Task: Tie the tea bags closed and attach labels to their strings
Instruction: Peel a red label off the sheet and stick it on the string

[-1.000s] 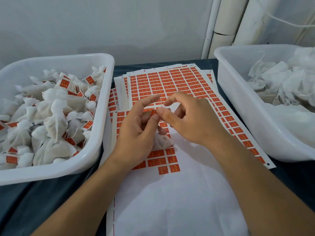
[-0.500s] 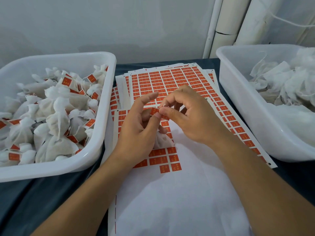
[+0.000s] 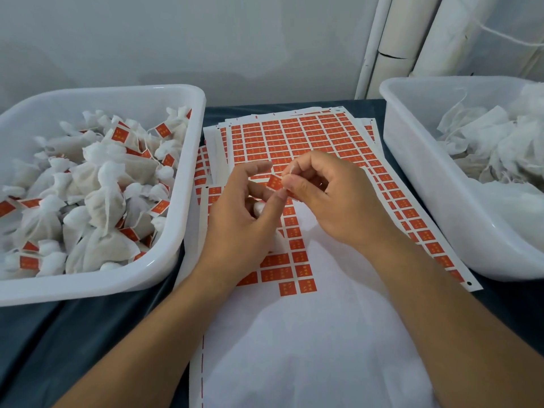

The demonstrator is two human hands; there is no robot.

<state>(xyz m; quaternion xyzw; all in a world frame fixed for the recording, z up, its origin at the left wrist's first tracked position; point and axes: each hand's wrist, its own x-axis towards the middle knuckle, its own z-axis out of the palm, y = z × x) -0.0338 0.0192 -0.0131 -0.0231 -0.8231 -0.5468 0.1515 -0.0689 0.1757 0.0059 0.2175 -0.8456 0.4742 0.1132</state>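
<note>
Both hands meet above the sheets of orange labels (image 3: 297, 136). My right hand (image 3: 332, 198) pinches a single orange label (image 3: 275, 182) between thumb and forefinger, with a thin white string end showing at its fingertips. My left hand (image 3: 241, 213) touches the same label with thumb and fingers curled, index finger stretched out. A white tea bag (image 3: 259, 207) sits inside the left palm, mostly hidden; more of it shows below the hand. The top sheet (image 3: 294, 272) has most of its labels peeled off at the near end.
A white tub (image 3: 164, 269) on the left holds several tied tea bags with orange labels. A second white tub (image 3: 412, 178) on the right holds untied white bags. A dark cloth covers the table (image 3: 88, 334). White pipes stand by the wall at the back right.
The label between the fingertips has turned and now shows more of its orange face. Both hands stay together over the sheets with only small finger movements.
</note>
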